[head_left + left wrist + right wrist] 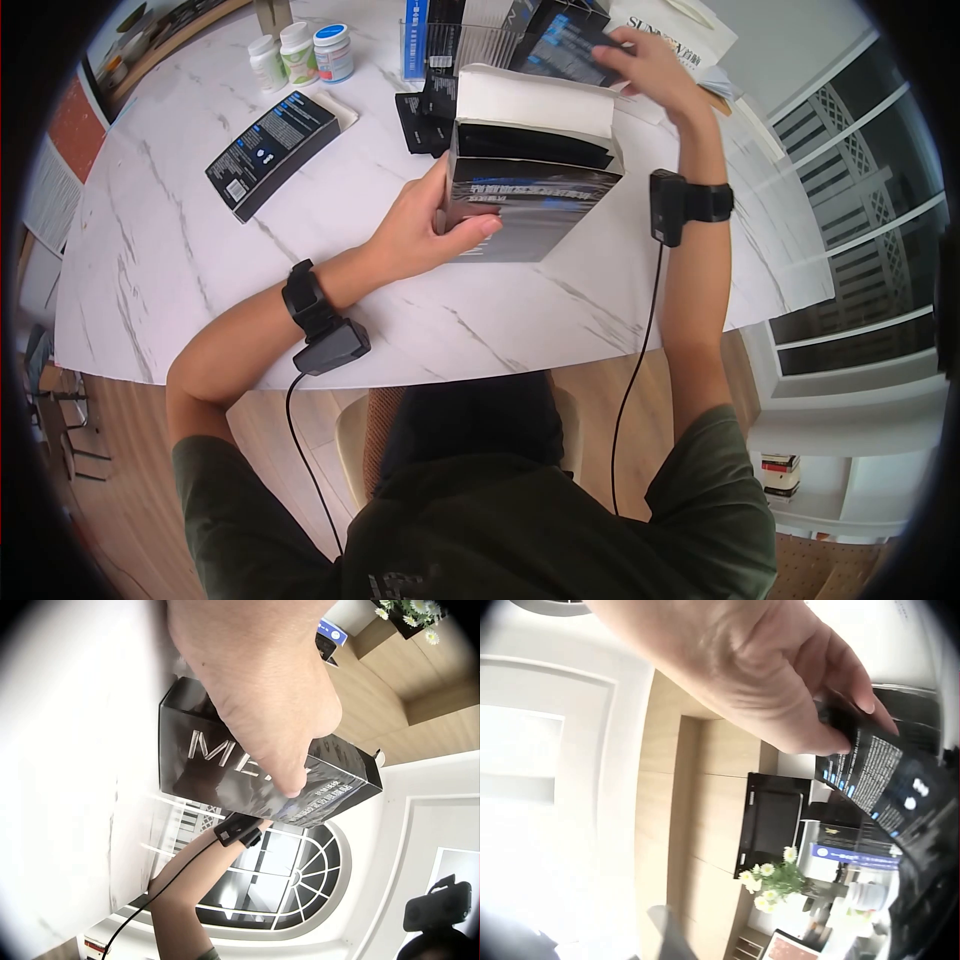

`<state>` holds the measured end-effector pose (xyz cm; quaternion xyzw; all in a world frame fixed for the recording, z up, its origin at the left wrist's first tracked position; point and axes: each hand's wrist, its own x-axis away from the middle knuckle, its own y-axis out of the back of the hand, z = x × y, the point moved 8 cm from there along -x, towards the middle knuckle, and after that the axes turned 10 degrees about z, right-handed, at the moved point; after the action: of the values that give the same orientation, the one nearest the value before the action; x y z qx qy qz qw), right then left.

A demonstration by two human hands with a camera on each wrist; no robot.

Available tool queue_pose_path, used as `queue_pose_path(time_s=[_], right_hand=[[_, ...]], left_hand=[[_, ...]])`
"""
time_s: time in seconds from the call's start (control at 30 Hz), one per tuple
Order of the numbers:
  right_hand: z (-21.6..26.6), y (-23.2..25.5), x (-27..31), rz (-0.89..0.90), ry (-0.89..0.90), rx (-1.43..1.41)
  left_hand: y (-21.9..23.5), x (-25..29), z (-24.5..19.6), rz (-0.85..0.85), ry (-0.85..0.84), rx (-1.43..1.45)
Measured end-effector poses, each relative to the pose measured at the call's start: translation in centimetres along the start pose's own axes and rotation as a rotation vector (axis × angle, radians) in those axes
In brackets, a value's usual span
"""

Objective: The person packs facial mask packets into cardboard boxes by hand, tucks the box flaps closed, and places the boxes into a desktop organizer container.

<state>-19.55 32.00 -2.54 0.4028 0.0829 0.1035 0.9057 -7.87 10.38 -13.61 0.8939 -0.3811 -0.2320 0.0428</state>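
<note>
A black and grey carton (pixel 540 225) stands on the table with its white inner flap (pixel 535 100) raised. Dark packets (pixel 535 143) show inside its top opening. My left hand (pixel 420 220) grips the carton's left side, thumb across the front face; in the left wrist view large silver letters (pixel 214 748) show beside that thumb. Beyond the carton, my right hand (pixel 655 72) pinches a flat black packet (pixel 885 780) with white and blue print by its edge. In the head view this packet overlaps other dark packaging behind it.
A smaller black box (pixel 270 150) lies at the left, one end showing white. Several small bottles (pixel 297 55) stand at the back left. Black sachets (pixel 422 125) lie behind the carton by a clear holder (pixel 480 45). A white paper bag (pixel 690 30) is at the back right.
</note>
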Motion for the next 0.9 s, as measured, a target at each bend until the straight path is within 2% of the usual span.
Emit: queue_pose_path(time_s=[0.07,0.1,0.17,0.2,0.27,0.3,0.4,0.43,0.5,0.53,0.63,0.73,0.83,0.9], right_hand=[[1.3,2.9,0.7,-0.152,0.118,0.022],[2.3,3.3,1.1,-0.15,0.119,0.022],[4.5,6.4,3.9,-0.472,0.228,-0.146],[5.0,6.6,4.4,-0.471,0.229,-0.145],[6.8,7.7,6.4,-0.546,0.476,-0.324],[7.7,7.5,7.0,-0.546,0.476,-0.324],[10.6,7.0,9.1,-0.59,0.711,-0.474],[11.4,6.6,9.4,-0.59,0.711,-0.474],[13.1,6.0,11.0,-0.687,0.835,-0.508],[13.5,6.0,11.4,-0.612,0.914,-0.475],[14.5,5.3,12.0,-0.543,0.965,-0.568],[14.7,4.2,11.6,-0.453,0.964,-0.519],[14.0,3.8,10.4,-0.491,0.909,-0.466],[13.7,3.3,10.1,-0.427,0.92,-0.495]], left_hand=[[0.0,0.0,-0.2,-0.01,-0.021,-0.006],[0.0,0.0,-0.3,-0.017,-0.041,-0.011],[0.1,0.0,-0.4,-0.019,-0.053,-0.031],[0.1,0.0,-0.4,-0.018,-0.064,-0.051],[0.1,0.0,-0.4,-0.014,-0.055,-0.035],[0.1,0.0,-0.4,-0.008,-0.045,-0.018],[0.1,-0.1,-0.2,-0.002,-0.031,-0.061],[0.0,-0.1,-0.2,-0.002,-0.031,-0.061],[0.1,-0.1,-0.4,-0.025,-0.077,-0.038],[0.1,-0.1,-0.5,-0.025,-0.076,-0.04],[0.1,-0.1,-0.4,-0.026,-0.072,-0.016],[0.1,-0.1,-0.3,-0.019,-0.058,-0.039],[0.1,-0.1,-0.3,-0.011,-0.042,-0.05],[0.1,-0.1,0.0,-0.016,-0.035,-0.028]])
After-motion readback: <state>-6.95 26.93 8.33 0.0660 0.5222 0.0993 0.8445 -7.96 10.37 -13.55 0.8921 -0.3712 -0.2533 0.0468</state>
